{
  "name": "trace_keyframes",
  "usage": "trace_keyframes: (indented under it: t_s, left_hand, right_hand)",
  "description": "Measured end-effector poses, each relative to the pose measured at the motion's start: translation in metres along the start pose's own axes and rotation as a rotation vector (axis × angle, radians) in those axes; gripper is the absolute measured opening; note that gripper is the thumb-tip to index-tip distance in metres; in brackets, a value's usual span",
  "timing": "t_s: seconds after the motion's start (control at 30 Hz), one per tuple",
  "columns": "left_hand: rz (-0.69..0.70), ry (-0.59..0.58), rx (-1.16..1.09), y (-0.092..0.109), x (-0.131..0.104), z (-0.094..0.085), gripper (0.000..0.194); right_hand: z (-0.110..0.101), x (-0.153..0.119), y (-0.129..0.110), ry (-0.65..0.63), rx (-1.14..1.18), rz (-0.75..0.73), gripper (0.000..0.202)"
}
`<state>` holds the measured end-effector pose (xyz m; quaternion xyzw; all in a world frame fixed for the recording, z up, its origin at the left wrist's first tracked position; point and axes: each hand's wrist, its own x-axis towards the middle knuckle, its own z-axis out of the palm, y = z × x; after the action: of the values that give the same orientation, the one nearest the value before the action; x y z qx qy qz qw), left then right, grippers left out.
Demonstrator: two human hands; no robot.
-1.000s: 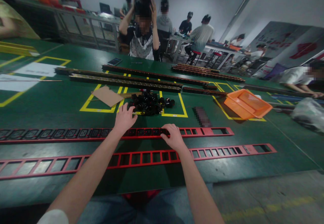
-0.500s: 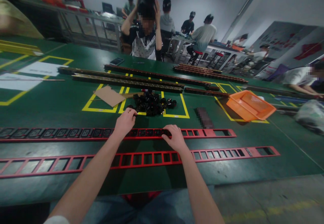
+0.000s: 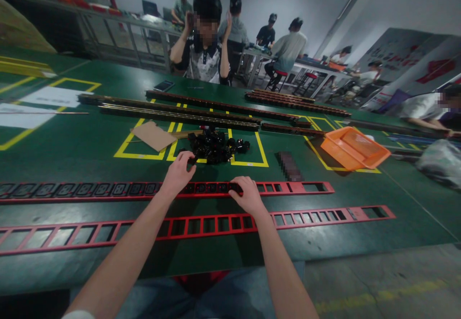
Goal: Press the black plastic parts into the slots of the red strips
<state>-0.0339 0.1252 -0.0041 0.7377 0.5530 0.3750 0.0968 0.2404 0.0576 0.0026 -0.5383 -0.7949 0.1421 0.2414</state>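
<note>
A red slotted strip lies across the green table, and black sockets fill many of its slots. My right hand rests on this strip, its curled fingers on a dark socket in one slot; the fingers partly hide it. Above the strip, beside a heap of small black sockets, is my left hand. Its thumb and forefinger close around a small black piece, seemingly a socket from the heap. A second red strip, with open slots, lies nearer to me, under my forearms.
Long dark metal rails lie behind the heap, near a cardboard piece. To the right are a dark block, an orange bin and a plastic bag. Across the table sits a person with raised hands.
My left hand has shifted slightly, its thumb and forefinger now showing more clearly by the heap. My right hand stays at the strip. The person opposite has lowered their hands from the head's top.
</note>
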Motion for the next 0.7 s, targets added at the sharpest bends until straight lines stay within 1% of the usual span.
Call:
trace_keyframes:
  t_s: [0.07,0.13,0.3,0.37,0.5,0.7]
  left_hand:
    - [-0.007,0.019,-0.024,0.001,-0.001,0.000,0.027]
    - [0.001,0.014,-0.042,0.004,-0.002,-0.001,0.029]
    - [0.024,-0.070,-0.054,0.009,-0.003,-0.005,0.030]
    - [0.024,-0.083,-0.067,0.009,-0.004,-0.006,0.032]
    - [0.043,-0.071,-0.099,0.008,-0.004,-0.006,0.033]
    - [0.145,-0.021,-0.138,0.015,-0.006,-0.006,0.030]
  right_hand:
    - [0.000,0.000,0.000,-0.003,-0.003,0.002,0.022]
    - [0.000,0.000,0.000,-0.007,-0.008,0.004,0.023]
    - [0.000,0.000,-0.001,-0.009,-0.013,0.005,0.029]
    - [0.000,-0.001,-0.002,-0.006,-0.010,0.006,0.031]
    - [0.000,-0.001,-0.002,-0.003,-0.013,0.005,0.032]
    - [0.000,-0.002,-0.002,0.003,-0.005,0.002,0.034]
